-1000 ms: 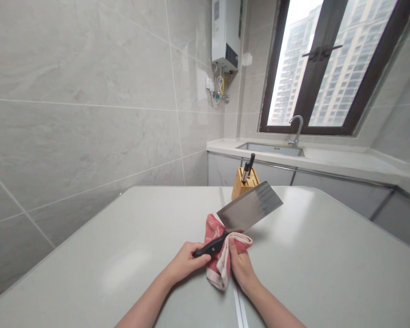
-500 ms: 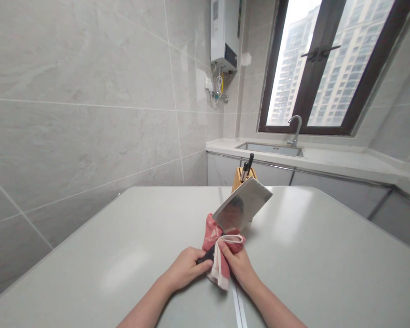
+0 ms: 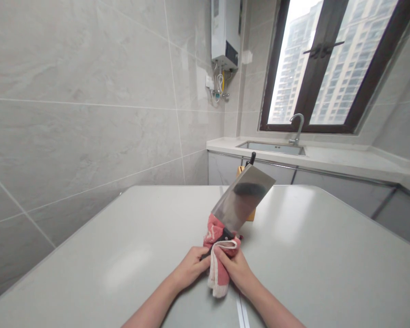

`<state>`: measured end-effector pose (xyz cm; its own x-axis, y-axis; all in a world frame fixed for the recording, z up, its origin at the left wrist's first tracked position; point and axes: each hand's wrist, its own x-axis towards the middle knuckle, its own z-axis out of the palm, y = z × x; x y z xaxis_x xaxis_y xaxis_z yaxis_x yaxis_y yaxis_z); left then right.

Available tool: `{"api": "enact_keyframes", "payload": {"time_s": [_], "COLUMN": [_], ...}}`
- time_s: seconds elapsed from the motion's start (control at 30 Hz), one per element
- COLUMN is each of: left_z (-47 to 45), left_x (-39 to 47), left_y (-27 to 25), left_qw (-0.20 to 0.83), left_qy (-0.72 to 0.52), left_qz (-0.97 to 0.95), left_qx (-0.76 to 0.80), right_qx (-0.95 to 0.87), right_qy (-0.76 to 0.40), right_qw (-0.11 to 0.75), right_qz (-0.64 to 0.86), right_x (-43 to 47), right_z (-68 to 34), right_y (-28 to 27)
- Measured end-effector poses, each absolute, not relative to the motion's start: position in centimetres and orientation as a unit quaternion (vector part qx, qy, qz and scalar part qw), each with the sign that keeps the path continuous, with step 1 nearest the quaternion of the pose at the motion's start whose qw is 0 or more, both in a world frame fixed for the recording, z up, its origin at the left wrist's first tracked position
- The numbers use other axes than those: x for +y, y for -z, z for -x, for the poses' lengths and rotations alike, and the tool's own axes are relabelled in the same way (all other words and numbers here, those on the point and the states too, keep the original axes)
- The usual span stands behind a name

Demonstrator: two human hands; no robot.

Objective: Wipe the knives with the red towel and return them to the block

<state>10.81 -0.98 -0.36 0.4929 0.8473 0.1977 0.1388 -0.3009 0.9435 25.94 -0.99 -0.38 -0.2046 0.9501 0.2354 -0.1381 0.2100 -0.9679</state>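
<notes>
Over the middle of the table, my left hand (image 3: 192, 268) is closed around the black handle of a cleaver (image 3: 243, 197). Its broad, shiny blade tilts up and away to the right. A red and white towel (image 3: 221, 273) is folded around the handle near the base of the blade. My right hand (image 3: 238, 269) pinches that towel, thumb on top, against the handle. Part of the towel shows on the left beside the blade, and a folded end hangs down between my hands. The fingers under the towel are hidden.
Behind the blade stands a wooden knife block (image 3: 251, 216), mostly covered, with a black knife handle (image 3: 253, 158) sticking up. The pale table (image 3: 89, 273) reaches to a counter with a sink (image 3: 273, 147) and a faucet (image 3: 296, 127). A tiled wall runs along the left.
The blade has turned a little and now covers more of the knife block. My right hand and the towel have slid slightly down the handle, baring black near the blade.
</notes>
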Motion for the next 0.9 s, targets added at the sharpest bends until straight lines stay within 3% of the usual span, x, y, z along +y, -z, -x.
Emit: {"api": "enact_keyframes", "payload": {"time_s": [0.2,0.33,0.47,0.67,0.9], "left_z": [-9.8,-8.8,-8.5,-9.1,-9.4], "left_x": [-0.6,0.1,0.4,-0.3,-0.4], "left_y": [0.8,0.8,0.0,-0.8,0.2], "left_qw": [0.403,0.366,0.405,0.496,0.5], "left_qy": [-0.368,-0.443,-0.51,-0.511,-0.481], "left_qz": [-0.739,-0.702,-0.635,-0.601,-0.606], "left_qx": [0.396,0.421,0.416,0.363,0.39], "right_qx": [-0.585,-0.606,-0.622,-0.622,-0.634], "right_qy": [-0.52,-0.491,-0.506,-0.589,-0.623], "right_qw": [0.519,0.509,0.483,0.422,0.372], "right_qz": [0.343,0.363,0.352,0.296,0.267], "right_x": [-1.0,-1.1,-1.5,-1.7,-1.2], "right_z": [-25.9,-26.1,-26.1,-26.1,-26.2], "right_y": [0.4,0.3,0.1,0.1,0.4]}}
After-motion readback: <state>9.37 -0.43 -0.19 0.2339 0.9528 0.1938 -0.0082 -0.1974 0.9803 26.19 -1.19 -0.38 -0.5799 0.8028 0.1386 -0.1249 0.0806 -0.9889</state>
